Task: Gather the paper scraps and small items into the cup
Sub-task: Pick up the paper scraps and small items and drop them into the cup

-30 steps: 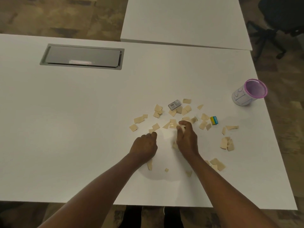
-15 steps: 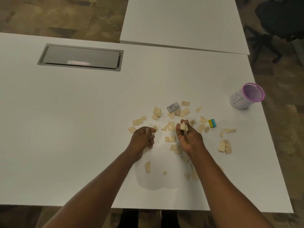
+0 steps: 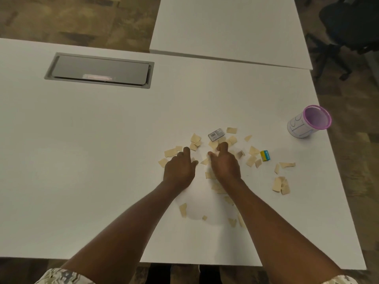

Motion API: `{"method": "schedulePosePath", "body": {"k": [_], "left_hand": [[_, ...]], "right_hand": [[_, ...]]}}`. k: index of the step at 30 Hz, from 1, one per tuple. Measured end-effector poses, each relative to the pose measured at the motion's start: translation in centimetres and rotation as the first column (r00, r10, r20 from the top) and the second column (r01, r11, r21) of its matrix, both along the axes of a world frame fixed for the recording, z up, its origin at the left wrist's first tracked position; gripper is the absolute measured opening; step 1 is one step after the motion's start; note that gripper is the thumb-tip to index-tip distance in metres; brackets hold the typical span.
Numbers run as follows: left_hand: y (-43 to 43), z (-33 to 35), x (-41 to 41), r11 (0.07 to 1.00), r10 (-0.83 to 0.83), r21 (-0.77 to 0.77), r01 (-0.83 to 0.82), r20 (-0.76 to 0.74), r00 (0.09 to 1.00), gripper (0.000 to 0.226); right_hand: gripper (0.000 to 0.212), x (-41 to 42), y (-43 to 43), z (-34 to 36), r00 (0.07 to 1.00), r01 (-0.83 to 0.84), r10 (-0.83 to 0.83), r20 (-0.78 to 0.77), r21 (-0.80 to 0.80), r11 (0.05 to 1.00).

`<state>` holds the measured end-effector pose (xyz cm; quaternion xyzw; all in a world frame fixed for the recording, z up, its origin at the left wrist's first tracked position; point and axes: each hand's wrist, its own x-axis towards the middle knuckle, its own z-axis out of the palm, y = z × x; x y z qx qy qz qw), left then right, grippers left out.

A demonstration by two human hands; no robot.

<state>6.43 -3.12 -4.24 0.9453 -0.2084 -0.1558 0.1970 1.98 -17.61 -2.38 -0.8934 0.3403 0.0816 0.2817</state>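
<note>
Lying flush in the white bench (image 3: 82, 160), at ten o'clock from the hands, is a grey hatch (image 3: 99, 70). The left hand (image 3: 179, 171) rests knuckles up among tan paper scraps (image 3: 170, 153), one finger reaching toward twelve o'clock. Whether it grasps any I cannot tell. Just beside it, the right hand (image 3: 225, 165) sits over more scraps with fingers curled under; a grasp cannot be told here either. A small grey box (image 3: 216, 134) lies at twelve o'clock from that hand. At two o'clock sits a yellow and blue block (image 3: 264, 155), with further scraps at three o'clock. The cup (image 3: 297, 128) — white, purple-rimmed — stands upright near the bench's right edge, well apart from the pile.
</note>
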Motion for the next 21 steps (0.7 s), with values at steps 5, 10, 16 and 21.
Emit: {"method": "schedulePosePath", "body": {"k": [5, 10, 16, 21], "left_hand": [[0.1, -1.0, -0.1, 0.993, -0.116, 0.038, 0.113, 0.090, 0.989, 0.025], [-0.3, -1.1, -0.2, 0.991, -0.124, 0.065, 0.117, 0.110, 0.986, 0.022], [-0.3, -1.4, -0.6, 0.995, -0.102, 0.021, 0.101, 0.113, 0.988, 0.021], [-0.1, -1.8, -1.1, 0.997, -0.052, -0.050, 0.060, 0.159, 0.986, 0.017]], "right_hand": [[0.062, 0.3, 0.8, -0.6, 0.993, -0.044, 0.042, -0.111, -0.014, 0.999], [0.046, 0.0, 1.3, -0.6, 0.987, -0.096, 0.095, -0.130, -0.006, 0.995], [0.028, -0.7, 1.0, -0.8, 0.987, -0.138, 0.139, -0.080, 0.019, 0.990], [0.045, -1.7, 0.5, -0.7, 0.996, -0.069, 0.061, 0.063, 0.130, 0.989]]}}
